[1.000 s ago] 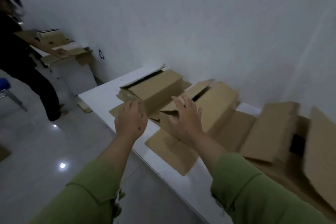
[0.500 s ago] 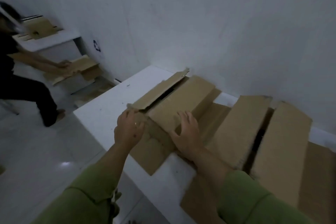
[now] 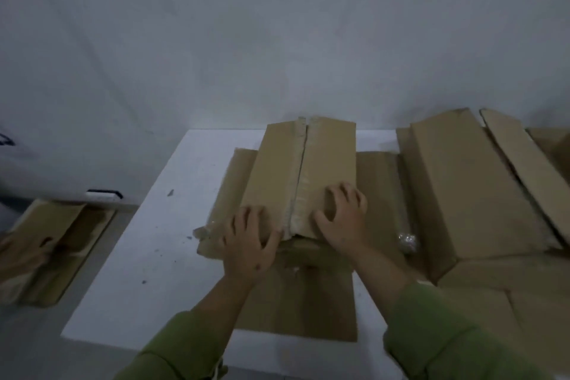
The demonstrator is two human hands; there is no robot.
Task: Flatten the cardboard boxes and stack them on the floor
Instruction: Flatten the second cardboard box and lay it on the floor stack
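A brown cardboard box [image 3: 277, 170] with a taped middle seam lies lengthwise on the white table [image 3: 172, 225], on top of flattened cardboard [image 3: 296, 305]. My left hand [image 3: 249, 241] rests on the box's near left corner, fingers spread on top and thumb at the near edge. My right hand [image 3: 342, 216] presses on the top just right of the seam with bent fingers. Neither hand is wrapped round anything.
More cardboard boxes [image 3: 468, 188] lie tilted on the table to the right, close to my right arm. A stack of flattened cardboard [image 3: 52, 250] sits on the floor to the left, where another person's blurred hand [image 3: 18, 256] shows. A white wall stands right behind the table.
My view has swung to face the wall. Both hands have settled on the box top, one on each side of the taped seam; the raised flap now lies shut.
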